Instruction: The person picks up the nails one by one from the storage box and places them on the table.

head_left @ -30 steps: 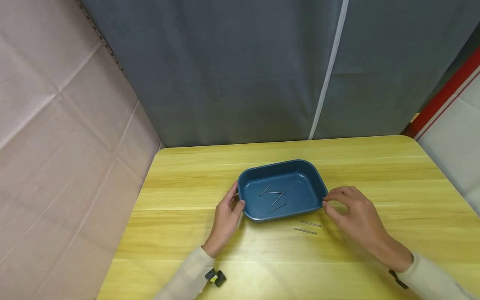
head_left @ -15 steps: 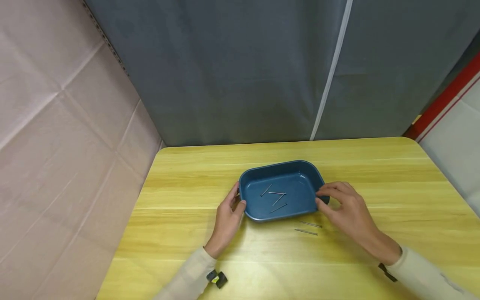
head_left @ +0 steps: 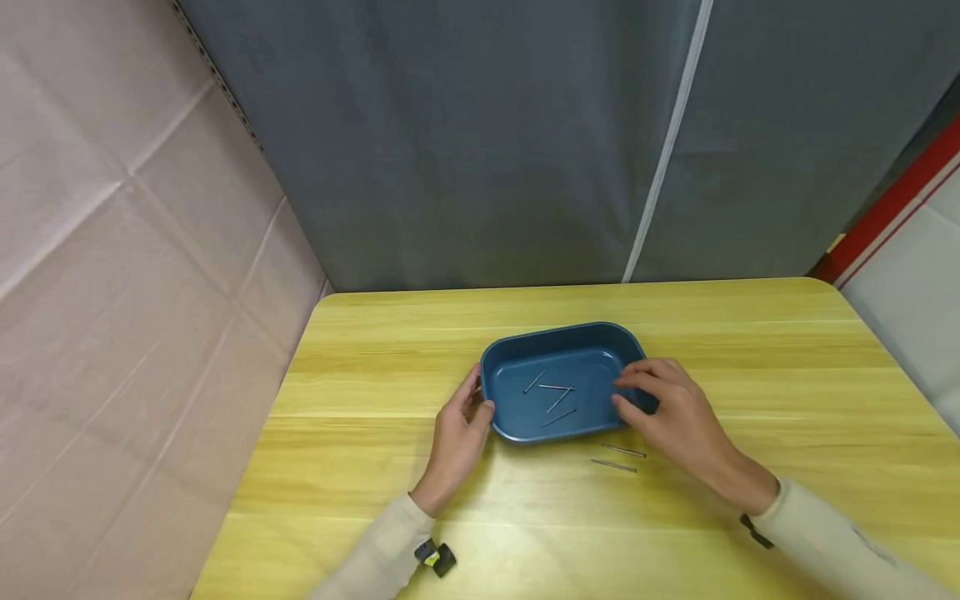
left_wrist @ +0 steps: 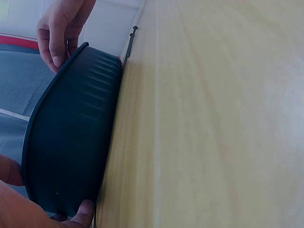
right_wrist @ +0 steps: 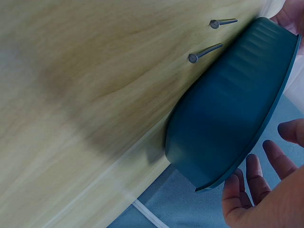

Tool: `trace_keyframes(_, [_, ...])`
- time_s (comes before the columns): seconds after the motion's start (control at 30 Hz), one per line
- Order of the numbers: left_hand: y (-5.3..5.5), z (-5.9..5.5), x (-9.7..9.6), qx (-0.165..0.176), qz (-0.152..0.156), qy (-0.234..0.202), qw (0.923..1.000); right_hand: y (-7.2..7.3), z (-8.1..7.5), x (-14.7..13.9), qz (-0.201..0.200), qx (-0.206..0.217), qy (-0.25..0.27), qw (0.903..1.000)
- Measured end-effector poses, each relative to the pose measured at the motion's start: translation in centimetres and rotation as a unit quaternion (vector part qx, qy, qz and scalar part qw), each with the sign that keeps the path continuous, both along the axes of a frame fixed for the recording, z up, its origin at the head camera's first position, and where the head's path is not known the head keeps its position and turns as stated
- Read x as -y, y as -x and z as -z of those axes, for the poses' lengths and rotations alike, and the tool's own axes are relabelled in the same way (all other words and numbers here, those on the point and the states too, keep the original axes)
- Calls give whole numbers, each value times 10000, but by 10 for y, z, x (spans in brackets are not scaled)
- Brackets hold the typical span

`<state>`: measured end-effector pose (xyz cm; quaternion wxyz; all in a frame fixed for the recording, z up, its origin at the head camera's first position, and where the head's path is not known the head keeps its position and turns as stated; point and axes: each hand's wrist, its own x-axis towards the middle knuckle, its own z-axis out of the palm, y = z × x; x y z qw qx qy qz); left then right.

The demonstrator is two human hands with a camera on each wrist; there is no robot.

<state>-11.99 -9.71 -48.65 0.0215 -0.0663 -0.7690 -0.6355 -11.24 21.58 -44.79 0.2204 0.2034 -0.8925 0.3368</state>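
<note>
A blue rectangular tray point(head_left: 592, 392) with rounded corners sits on the wooden table, several nails point(head_left: 558, 417) scattered inside. My left hand point(head_left: 456, 437) holds its left end, the thumb point(left_wrist: 85, 211) low against the outer wall. Over the tray's right end hovers my right hand point(head_left: 678, 421), thumb and forefinger apart inside the rim. In the right wrist view the right-hand fingers point(right_wrist: 257, 180) are spread and loosely bent, with nothing visible between them. Two more nails lie side by side in front of the tray, the farther nail point(head_left: 624, 451) and the nearer nail point(head_left: 613, 466).
The light wooden table point(head_left: 360, 400) ends at a grey curtain point(head_left: 480, 167) behind the tray. A pale panelled wall point(head_left: 150, 333) stands at the left, and a white surface with a red band point(head_left: 900, 200) at the right.
My right hand has moved leftward from the tray's right rim to over its inside. The left hand keeps its hold, and the nails lie as before.
</note>
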Motion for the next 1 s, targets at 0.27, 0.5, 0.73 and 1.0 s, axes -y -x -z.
trace_keyframes(0.27, [0,0,-1,49,28,-52,10000,7,-1,6,-57,221,-187,9996])
trace_keyframes(0.5, [0,-2,0,55,43,-38,10000,13,-1,10,-281,232,-402,9985])
trace_keyframes(0.73, [-1,-2,0,76,32,-17,10000,17,1,13,-401,409,-592,9966])
trace_keyframes(1.0, [0,-2,1,66,38,-3,10000,19,1,16,-495,616,-797,9937])
